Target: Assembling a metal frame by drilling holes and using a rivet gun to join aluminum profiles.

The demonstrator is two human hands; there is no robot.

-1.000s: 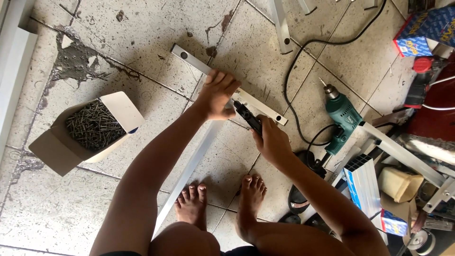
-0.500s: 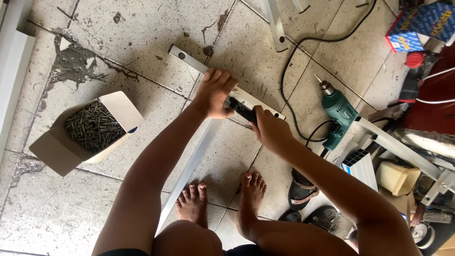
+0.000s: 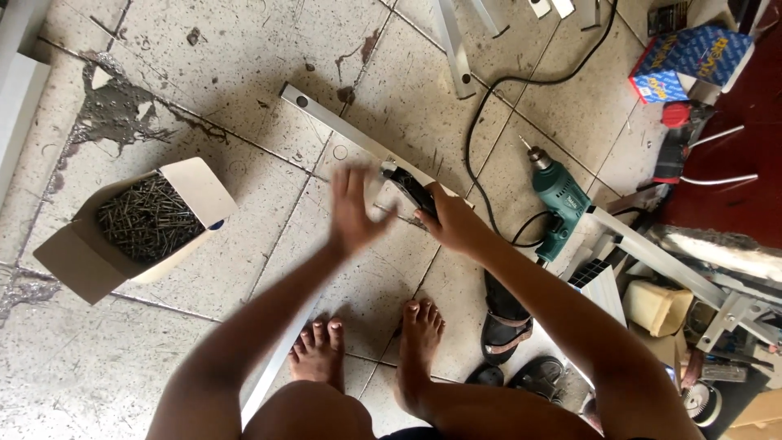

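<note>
My left hand [image 3: 354, 208] is lifted with fingers spread and blurred, holding nothing, just above a long pale metal bar [image 3: 326, 122] that lies slantwise on the tiled floor. Closed around a black-handled hand tool [image 3: 407, 183], my right hand [image 3: 456, 220] keeps the tool's metal head on the bar, right beside the left hand. A second pale bar [image 3: 277, 358] runs from under my hands down toward my bare feet [image 3: 419, 330].
An open cardboard box [image 3: 147, 216] full of dark nails sits at the left. A green power drill [image 3: 558, 200] with a black cable [image 3: 481, 106] lies at the right, with sandals [image 3: 505, 314], a blue box [image 3: 692, 57] and metal frames cluttering that side.
My left hand has come up off the bar and opened, moving slightly left. My right hand still holds the tool at the same spot on the bar.
</note>
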